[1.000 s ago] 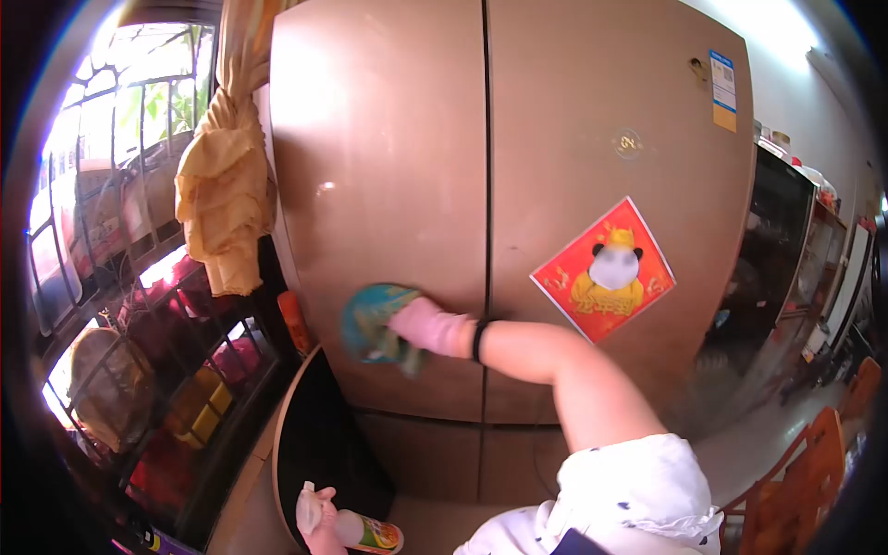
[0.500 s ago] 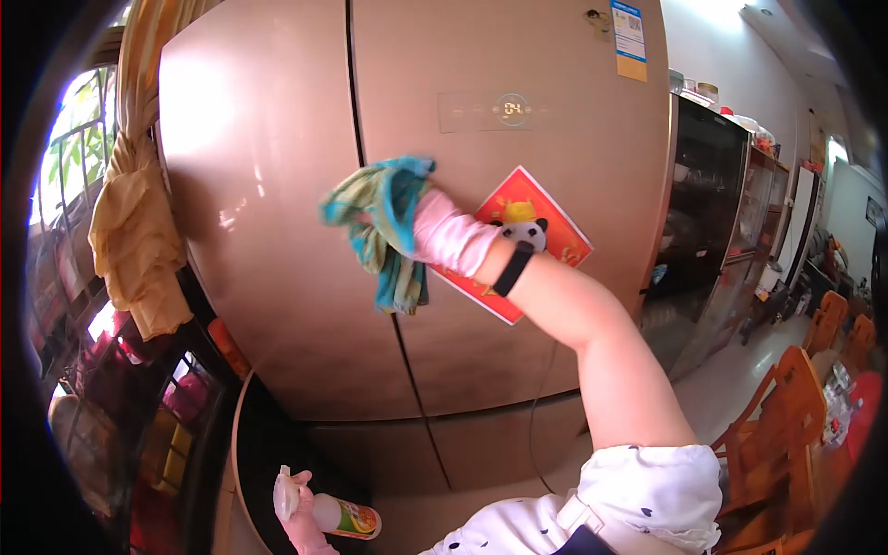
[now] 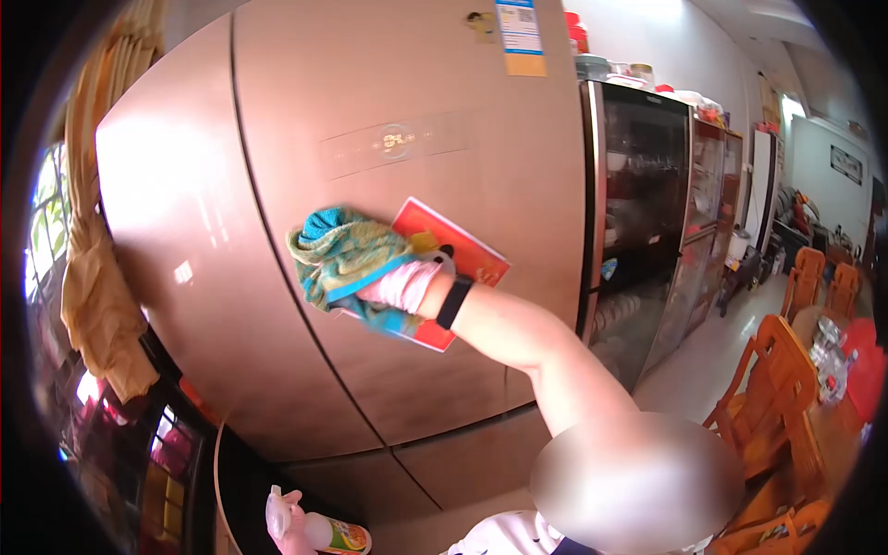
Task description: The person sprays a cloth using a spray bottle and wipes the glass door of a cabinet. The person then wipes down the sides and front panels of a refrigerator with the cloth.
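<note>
My right hand (image 3: 398, 286), in a pink glove with a black band at the wrist, is pressing a green and blue cloth (image 3: 344, 257) to the refrigerator door (image 3: 388, 55). The cloth hides most of the fingers. Behind the hand, a red square picture with a panda (image 3: 476, 254) is stuck on the door, partly covered by cloth and forearm. Low in view, my left hand (image 3: 289, 525), also pink-gloved, is closed around the neck of a white spray bottle (image 3: 344, 536) with an orange and green label.
Tied yellow curtains (image 3: 102, 305) hang by a barred window at left. To the right stands a dark glass cabinet (image 3: 638, 176) with dishes inside. Wooden chairs (image 3: 777, 388) are beside a table at far right. A blurred oval covers part of the lower right.
The cloth and my right hand have moved lower on the door, over part of the red picture. My view has turned rightward. The left hand still grips the bottle.
</note>
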Demonstrator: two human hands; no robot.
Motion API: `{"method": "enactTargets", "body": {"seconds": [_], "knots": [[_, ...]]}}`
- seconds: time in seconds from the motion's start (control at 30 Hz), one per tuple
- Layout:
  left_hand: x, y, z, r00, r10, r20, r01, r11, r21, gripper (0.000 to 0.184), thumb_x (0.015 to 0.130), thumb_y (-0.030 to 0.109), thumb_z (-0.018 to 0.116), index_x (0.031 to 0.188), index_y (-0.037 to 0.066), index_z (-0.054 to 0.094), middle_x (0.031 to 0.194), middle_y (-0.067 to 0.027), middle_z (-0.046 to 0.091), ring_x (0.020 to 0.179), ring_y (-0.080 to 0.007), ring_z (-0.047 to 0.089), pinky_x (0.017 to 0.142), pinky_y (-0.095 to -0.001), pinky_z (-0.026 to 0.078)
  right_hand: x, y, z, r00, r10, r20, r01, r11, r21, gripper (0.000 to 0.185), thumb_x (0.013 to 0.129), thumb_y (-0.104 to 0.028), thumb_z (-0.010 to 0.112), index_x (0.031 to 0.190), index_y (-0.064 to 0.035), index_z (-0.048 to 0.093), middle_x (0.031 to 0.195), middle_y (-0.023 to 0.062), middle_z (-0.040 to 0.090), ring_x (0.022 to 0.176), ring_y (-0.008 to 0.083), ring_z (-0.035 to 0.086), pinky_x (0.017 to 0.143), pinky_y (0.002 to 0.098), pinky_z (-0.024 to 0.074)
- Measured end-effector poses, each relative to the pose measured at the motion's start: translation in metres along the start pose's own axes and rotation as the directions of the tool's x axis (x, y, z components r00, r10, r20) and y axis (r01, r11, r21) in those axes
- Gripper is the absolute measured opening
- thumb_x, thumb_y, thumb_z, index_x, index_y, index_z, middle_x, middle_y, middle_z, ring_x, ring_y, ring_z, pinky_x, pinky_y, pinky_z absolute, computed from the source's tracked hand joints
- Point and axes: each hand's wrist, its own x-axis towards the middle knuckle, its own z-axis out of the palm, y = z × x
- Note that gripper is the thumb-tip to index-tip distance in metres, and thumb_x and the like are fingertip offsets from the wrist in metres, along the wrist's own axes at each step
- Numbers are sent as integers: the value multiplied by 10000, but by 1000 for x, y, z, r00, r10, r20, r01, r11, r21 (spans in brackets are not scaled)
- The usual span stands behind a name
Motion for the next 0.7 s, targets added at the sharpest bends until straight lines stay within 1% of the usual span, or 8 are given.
{"method": "enactTargets", "body": {"seconds": [0.03, 0.1, 0.17, 0.3, 0.37, 0.57, 0.63, 0.7], "knots": [[-5, 18, 11, 999, -36, -13, 36, 999, -5, 480, 957, 160, 558, 1369, -64, 457, 1132, -141, 646, 1071, -206, 573, 912, -300, 437, -8, 30, 14, 997, 7, -78, 36, 848, 529, 213, 875, -193, 572, 1062, -91, 586, 1021, 110, 638, 964, 238, 618, 826, 370, 502], [-2, -4, 8, 1000, 14, 6, -14, 999, -46, 513, 950, 212, 575, 1368, -61, 459, 1135, -158, 644, 1056, -215, 577, 890, -308, 443, -30, 72, 1, 920, 214, 330, -220, -415, 883, 89, 912, -199, 628, 909, -112, 607, 892, 47, 640, 842, 178, 639, 681, 371, 530], [-5, -7, 7, 1000, 13, 18, -12, 999, -52, 524, 942, 220, 585, 1365, -64, 460, 1137, -169, 642, 1033, -220, 577, 897, -319, 444, -86, 125, -31, 917, 387, 94, -247, 368, 896, 233, 958, -229, 608, 1134, -77, 605, 971, 40, 668, 913, 189, 640, 833, 354, 535], [-7, -3, 0, 1000, 8, 3, -8, 998, 67, 493, 928, 143, 589, 1361, -58, 466, 1118, -142, 646, 993, -203, 585, 900, -309, 449, -165, 192, -31, 758, 648, -72, -68, 189, 980, 575, 986, -401, 407, 1483, -112, 370, 1510, 134, 390, 1400, 256, 376, 1098, 372, 362], [-4, 2, 7, 1000, -31, -5, 31, 996, 80, 473, 928, 117, 588, 1357, -47, 476, 1117, -128, 643, 998, -192, 580, 912, -302, 445, -151, 179, -29, 908, 228, -350, -339, 892, -299, 561, 943, -299, 467, 1462, -101, 394, 1479, 133, 426, 1370, 302, 400, 1104, 424, 354], [-4, 18, 55, 997, -71, -20, 69, 994, -87, 511, 940, 133, 578, 1398, -36, 426, 1165, -123, 633, 1038, -189, 566, 911, -300, 434, -148, 126, 16, 998, 52, -34, -60, 945, -322, 517, 891, -247, 551, 1377, -92, 471, 1348, 127, 535, 1197, 334, 545, 1045, 449, 418], [0, 5, 53, 999, -39, -8, 37, 991, -131, 516, 940, 153, 588, 1392, -43, 432, 1157, -120, 634, 1032, -186, 566, 903, -293, 431, -173, 130, -1, 956, 104, 274, 291, -231, -928, 462, 948, -298, 518, 1354, -81, 484, 1321, 117, 550, 1177, 292, 558, 1003, 416, 460], [-1, 2, 50, 1000, -17, -18, 15, 994, -109, 518, 938, 157, 594, 1389, -44, 437, 1153, -119, 635, 1029, -182, 564, 895, -289, 432, -171, 158, -6, 917, 160, 365, 94, -977, 191, 472, 993, -379, 472, 1364, -87, 477, 1320, 100, 553, 1178, 247, 558, 982, 394, 484]]}}
